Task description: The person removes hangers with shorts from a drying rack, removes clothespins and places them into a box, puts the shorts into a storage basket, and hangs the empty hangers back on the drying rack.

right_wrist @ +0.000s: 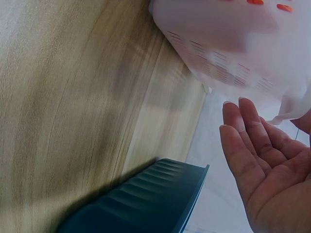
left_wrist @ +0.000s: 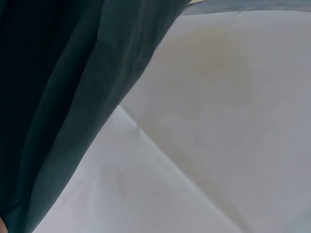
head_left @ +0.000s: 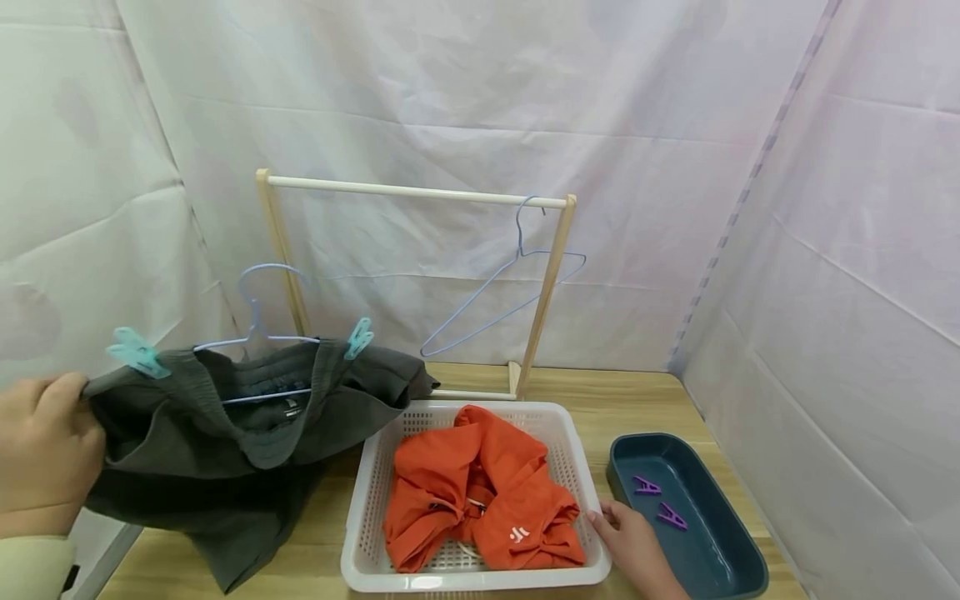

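with our left hand (head_left: 47, 446) we grip the left edge of the dark grey garment (head_left: 225, 433), fingers closed on the fabric. our right hand (head_left: 633, 542) lies at the right rim of the white basket (head_left: 480, 581), fingers uncurled, thumb touching the rim; how much pressure it applies, we cannot tell.

the garment is at the left of the bench (head_left: 622, 400). its right end is at the basket's rear left corner; whether they touch, we cannot tell. a blue hanger (head_left: 256, 317) sits in its waistband, and two turquoise pegs (head_left: 359, 337) are on the band, one toward each side.

for sound handling, we judge that we should:
- support the load near the hanger's neck, since a one-sided hold may tilt the frame or strain a peg;
- level the waistband and check that both pegs bite;
- hold the loose lower fabric clear of the basket.

the hook is free of the rack (head_left: 405, 190), where a second hanger (head_left: 519, 242) hangs near the right end. the basket contains an orange garment (head_left: 517, 467); right of it, a dark blue tray (head_left: 693, 475) carries two purple pegs (head_left: 647, 486).
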Demonstrator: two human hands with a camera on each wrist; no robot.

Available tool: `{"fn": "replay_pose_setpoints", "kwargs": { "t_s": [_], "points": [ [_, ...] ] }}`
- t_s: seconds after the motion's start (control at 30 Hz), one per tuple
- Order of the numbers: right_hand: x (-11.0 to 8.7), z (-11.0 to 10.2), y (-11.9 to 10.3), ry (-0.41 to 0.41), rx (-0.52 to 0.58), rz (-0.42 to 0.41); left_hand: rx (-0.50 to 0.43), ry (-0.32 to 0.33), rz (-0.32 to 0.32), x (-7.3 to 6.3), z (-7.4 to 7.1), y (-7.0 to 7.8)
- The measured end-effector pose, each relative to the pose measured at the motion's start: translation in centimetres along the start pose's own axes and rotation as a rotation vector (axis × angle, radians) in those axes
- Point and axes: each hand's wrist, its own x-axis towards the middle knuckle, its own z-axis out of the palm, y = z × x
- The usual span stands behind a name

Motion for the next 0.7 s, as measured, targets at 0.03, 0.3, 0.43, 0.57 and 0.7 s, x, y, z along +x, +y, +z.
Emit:
{"fn": "replay_pose_setpoints", "kwargs": {
  "t_s": [0.03,0.3,0.43,0.57,0.7],
  "points": [
    [0.0,0.0,0.0,0.001,-0.001,-0.001,-0.004,0.012,-0.014,0.0,-0.1,0.1],
    [0.1,0.1,0.0,0.005,-0.020,0.003,-0.051,0.050,-0.104,0.2,-0.2,0.7],
    [0.1,0.1,0.1,0.002,-0.018,0.010,-0.091,0.085,-0.102,0.7,0.2,1.0],
    [0.2,0.1,0.1,0.005,-0.017,0.006,-0.108,0.151,-0.117,1.5,0.7,1.7],
    [0.2,0.0,0.1,-0.001,-0.014,0.009,-0.117,0.161,-0.149,2.4,1.1,2.6]
  ]
}}
